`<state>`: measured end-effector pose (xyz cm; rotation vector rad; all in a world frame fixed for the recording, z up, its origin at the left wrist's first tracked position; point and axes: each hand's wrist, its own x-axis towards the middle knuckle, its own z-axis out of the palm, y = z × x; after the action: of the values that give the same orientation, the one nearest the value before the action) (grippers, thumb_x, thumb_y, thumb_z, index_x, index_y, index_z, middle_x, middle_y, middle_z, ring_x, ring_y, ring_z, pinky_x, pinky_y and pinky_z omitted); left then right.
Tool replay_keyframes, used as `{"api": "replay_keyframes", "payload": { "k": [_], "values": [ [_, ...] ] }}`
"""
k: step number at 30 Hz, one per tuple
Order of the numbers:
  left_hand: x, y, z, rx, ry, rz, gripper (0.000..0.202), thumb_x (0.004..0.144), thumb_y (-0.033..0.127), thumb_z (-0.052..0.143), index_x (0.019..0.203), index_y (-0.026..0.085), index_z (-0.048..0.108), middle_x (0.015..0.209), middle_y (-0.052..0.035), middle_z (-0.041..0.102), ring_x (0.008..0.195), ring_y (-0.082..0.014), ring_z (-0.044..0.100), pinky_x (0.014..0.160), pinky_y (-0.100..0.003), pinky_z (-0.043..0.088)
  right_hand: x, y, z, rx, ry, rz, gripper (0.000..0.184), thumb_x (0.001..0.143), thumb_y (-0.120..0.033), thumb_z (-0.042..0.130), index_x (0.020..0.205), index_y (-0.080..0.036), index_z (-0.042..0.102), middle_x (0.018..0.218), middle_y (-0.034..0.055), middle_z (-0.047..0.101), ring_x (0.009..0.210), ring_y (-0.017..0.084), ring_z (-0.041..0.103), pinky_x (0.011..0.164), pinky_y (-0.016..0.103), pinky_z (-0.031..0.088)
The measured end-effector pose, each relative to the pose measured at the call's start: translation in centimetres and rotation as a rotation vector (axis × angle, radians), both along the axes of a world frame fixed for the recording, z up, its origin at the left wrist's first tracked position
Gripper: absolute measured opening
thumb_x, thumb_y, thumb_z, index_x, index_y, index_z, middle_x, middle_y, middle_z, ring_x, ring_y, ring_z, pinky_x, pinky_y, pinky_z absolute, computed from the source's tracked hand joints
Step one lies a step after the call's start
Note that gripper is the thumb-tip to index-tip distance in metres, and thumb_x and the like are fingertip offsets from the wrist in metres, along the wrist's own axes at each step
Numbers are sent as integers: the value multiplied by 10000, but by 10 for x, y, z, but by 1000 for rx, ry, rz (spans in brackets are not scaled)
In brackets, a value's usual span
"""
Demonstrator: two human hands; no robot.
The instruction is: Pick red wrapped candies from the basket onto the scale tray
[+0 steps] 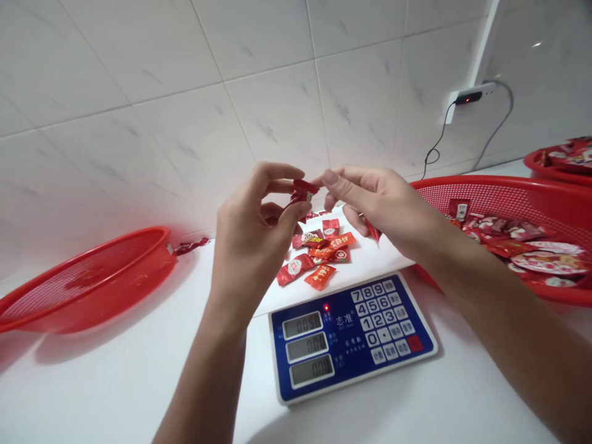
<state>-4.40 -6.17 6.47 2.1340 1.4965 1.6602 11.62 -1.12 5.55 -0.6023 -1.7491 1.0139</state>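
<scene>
Above the scale my left hand (252, 225) is closed, its thumb and fingers pinching a small red wrapped candy (303, 191). The fingertips of my right hand (370, 194) meet that candy's right end. A second red candy wrapper (372, 230) pokes out from under the curled fingers of my right hand, seemingly held against the palm. Below both hands, several red and orange wrapped candies (320, 277) lie loosely on the white scale plate (272, 302). The blue keypad panel (345, 345) of the electronic scale faces me, with a red light lit.
On the left stands a red mesh basket (139, 277), with a red wrapper (192, 245) beside its rim. A larger red basket (490, 185) of wrapped candies is at right, another basket (536, 166) behind it. A tiled wall (277, 92) with a power strip (472, 97) closes off the back.
</scene>
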Motion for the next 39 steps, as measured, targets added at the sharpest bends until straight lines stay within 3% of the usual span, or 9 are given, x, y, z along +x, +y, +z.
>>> {"api": "replay_keyframes", "payload": {
  "k": [10,18,21,24,26,28,31,35,39],
  "values": [
    [4,-3,-1,5,44,-14,274,816,86,664,1030,253,624,953,28,682,667,-96,673,563,-187,555,-1,1,-2,20,49,51,307,850,-452,665,986,-177,669,832,26,648,636,95,535,538,220,428],
    [11,-8,1,-62,-2,-34,305,803,128,690,1060,267,604,965,21,694,650,-115,685,560,-205,580,-1,-2,-1,-31,76,6,271,810,-456,705,886,-203,642,757,2,617,566,88,493,463,216,358],
    [16,-12,3,-103,-48,-144,358,795,193,717,1114,268,573,1052,-8,696,755,-151,705,642,-242,610,-1,2,-2,-46,166,-34,303,783,-486,723,826,-207,614,702,-13,573,530,80,456,440,220,317],
    [12,-7,1,-86,10,-178,417,831,323,701,1207,279,525,1213,-44,657,960,-198,690,832,-316,598,3,9,0,-76,277,-104,338,789,-528,702,837,-211,596,729,-13,564,503,68,413,423,224,294],
    [1,4,-4,-129,207,-153,534,843,443,672,1315,298,471,1367,-73,573,1201,-266,583,1012,-429,505,10,14,3,-108,361,-159,345,805,-543,677,893,-220,594,771,-9,570,497,64,402,419,228,292],
    [-14,20,-14,-318,539,-157,759,781,595,673,1431,333,381,1555,-100,357,1417,-381,312,1124,-607,309,19,20,7,-141,424,-199,355,818,-551,653,963,-232,594,803,-5,572,498,64,407,422,232,298],
    [-33,44,-33,-592,832,-168,1018,639,764,670,1497,412,251,1638,-82,54,1438,-528,-10,1051,-800,88,32,29,11,-156,445,-231,405,821,-573,626,1050,-241,591,821,2,572,505,69,430,434,242,312],
    [-35,64,-58,-655,841,-222,923,701,785,583,1489,461,227,1636,-47,112,1434,-537,23,1020,-819,136,37,33,11,-146,426,-253,427,847,-581,570,1104,-241,579,856,17,581,529,76,457,448,246,330],
    [-21,67,-67,-536,768,-229,658,821,664,557,1401,368,463,1555,-59,361,1416,-416,273,1111,-652,243,34,29,12,-184,449,-224,435,843,-592,571,1098,-240,586,865,24,587,537,80,461,446,251,332]
  ]
}}
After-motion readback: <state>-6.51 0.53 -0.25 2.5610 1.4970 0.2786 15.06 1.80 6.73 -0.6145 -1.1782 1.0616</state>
